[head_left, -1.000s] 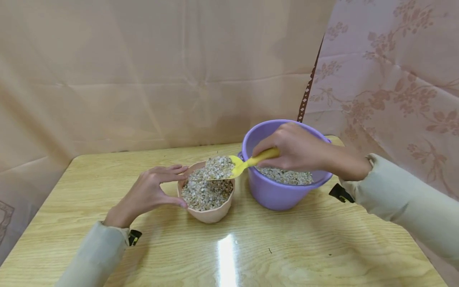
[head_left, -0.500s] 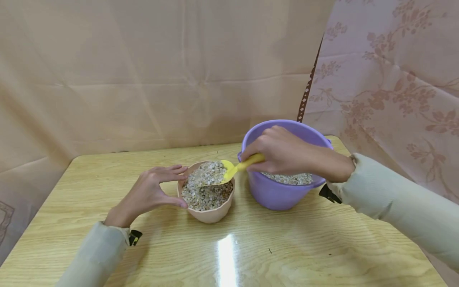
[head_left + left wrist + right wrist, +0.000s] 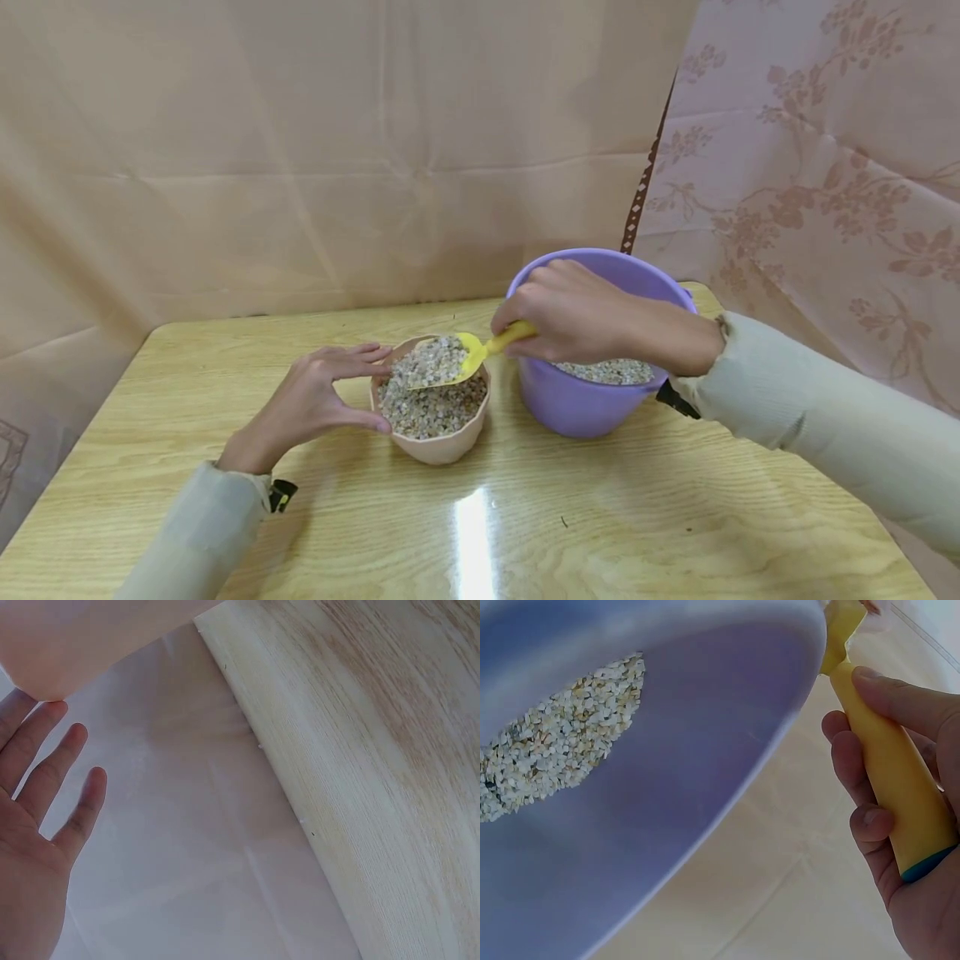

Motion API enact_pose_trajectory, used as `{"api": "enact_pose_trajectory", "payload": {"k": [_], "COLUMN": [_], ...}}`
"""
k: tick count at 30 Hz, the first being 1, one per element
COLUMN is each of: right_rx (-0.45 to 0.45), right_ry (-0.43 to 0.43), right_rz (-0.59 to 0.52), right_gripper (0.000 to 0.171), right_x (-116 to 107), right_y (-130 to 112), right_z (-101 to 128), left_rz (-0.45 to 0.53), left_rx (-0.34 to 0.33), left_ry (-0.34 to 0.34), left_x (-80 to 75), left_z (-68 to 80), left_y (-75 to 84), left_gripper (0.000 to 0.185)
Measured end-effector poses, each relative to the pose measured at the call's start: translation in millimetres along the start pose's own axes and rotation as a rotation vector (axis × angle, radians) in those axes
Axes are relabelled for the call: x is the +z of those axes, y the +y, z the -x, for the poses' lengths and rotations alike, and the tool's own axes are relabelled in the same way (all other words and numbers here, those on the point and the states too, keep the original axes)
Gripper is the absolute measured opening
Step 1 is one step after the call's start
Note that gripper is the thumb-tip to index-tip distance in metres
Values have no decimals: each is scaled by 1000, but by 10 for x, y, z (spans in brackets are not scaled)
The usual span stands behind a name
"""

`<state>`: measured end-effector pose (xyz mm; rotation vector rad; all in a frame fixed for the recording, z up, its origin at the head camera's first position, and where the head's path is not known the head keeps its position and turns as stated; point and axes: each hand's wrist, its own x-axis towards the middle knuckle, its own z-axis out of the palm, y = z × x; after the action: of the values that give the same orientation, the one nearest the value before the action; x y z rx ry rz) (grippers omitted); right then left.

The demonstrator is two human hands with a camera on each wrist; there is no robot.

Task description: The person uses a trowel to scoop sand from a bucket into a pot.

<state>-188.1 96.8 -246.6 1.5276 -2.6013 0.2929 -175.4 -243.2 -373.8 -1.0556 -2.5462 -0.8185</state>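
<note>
A pale pink bowl of small gravel stands near the middle of the table. Fingers straight and spread, my left hand touches its left side, thumb at the front; the left wrist view shows the fingertips against the bowl's wall. My right hand grips a yellow hand shovel by its handle, thumb along the top in the right wrist view. A heap of gravel lies on the blade, which is low over the bowl. Under my right forearm is a purple bucket with more gravel inside.
The wooden table has its back edge close to a beige curtain. A floral cloth hangs at the right. Small dark specks lie on the tabletop in front.
My right hand has moved left and slightly lower, bringing the loaded shovel from the bowl's right rim to over its middle. The left hand, bowl and bucket have stayed in place.
</note>
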Motion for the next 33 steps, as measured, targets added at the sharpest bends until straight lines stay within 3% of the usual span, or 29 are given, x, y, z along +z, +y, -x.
{"api": "enact_pose_trajectory", "payload": {"k": [9, 18, 27, 31, 33], "right_rx": [0, 36, 31, 57, 73], "right_ry": [-35, -124, -161, -205, -223], "right_rz": [51, 51, 85, 107, 117], "right_gripper": [9, 3, 10, 4, 9], "right_x": [-53, -147, -240, -307, -340], "right_y": [-21, -69, -61, -75, -84], "right_z": [-66, -136, -124, -131, -134], "left_rz": [2, 16, 13, 11, 8], "left_rx": [-6, 13, 10, 5, 2], "left_ry": [-7, -2, 1, 3, 5], "left_x": [-7, 1, 8, 9, 10], "left_z": [4, 1, 1, 1, 2], "left_y": [-8, -33, -20, -17, -17], "left_gripper": [76, 76, 76, 75, 75]}}
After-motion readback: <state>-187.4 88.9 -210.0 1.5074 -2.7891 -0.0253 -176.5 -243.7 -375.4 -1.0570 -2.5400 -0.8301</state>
